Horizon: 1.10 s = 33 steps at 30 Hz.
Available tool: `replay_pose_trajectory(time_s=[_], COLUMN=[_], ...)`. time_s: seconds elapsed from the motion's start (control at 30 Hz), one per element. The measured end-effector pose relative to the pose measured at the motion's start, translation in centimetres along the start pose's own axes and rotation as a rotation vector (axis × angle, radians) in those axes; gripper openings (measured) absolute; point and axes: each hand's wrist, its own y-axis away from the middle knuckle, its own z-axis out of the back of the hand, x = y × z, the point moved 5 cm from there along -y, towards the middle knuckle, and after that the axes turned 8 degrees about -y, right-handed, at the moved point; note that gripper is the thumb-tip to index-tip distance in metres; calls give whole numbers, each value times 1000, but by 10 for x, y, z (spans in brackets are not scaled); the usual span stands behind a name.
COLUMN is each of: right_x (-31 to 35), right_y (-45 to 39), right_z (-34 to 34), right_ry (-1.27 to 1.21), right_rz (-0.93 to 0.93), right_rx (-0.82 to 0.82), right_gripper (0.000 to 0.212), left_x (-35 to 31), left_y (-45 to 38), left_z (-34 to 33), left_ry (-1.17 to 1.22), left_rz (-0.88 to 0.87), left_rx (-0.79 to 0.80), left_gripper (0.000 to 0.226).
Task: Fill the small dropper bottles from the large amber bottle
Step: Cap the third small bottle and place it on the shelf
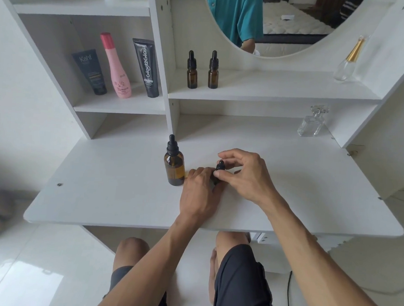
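At the middle of the white counter (122, 195), your left hand (199, 193) wraps its grip round a small dropper bottle (217, 177) while your right hand (244, 173) pinches its black cap (220, 165). The large amber bottle (173, 166) stands capped just left of them; two more small bottles (202, 74) stand on the far shelf (271, 91).

Shelf cubby — two dark tubes (89, 71) flank pink bottle (117, 67).
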Motion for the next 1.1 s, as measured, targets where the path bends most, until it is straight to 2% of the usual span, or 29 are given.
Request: replay_pose_trajectory(time_s=[0.17, 0.57, 0.87, 1.0, 1.1], right_x=[-1, -2, -9, -6, -5], right_y=[-1, -1, -2, -4, -7], right_z=[-1, -1, -2, 4, 14], right_ry=[5, -12, 1, -47, -87], right_rz=[7, 56, 16, 32, 35], right_rx=[22, -75, -8, -82, -159], right_gripper=[34, 32, 23, 20, 18], left_x=[0, 0, 4, 3, -4], left_y=[-1, -4, -3, -1, -1], left_z=[0, -2, -4, -4, -7], left_ry=[7, 7, -19, -57, -205], left_rz=[9, 40, 27, 0, -52], left_rx=[4, -1, 6, 9, 57], left_gripper=[23, 24, 26, 30, 44])
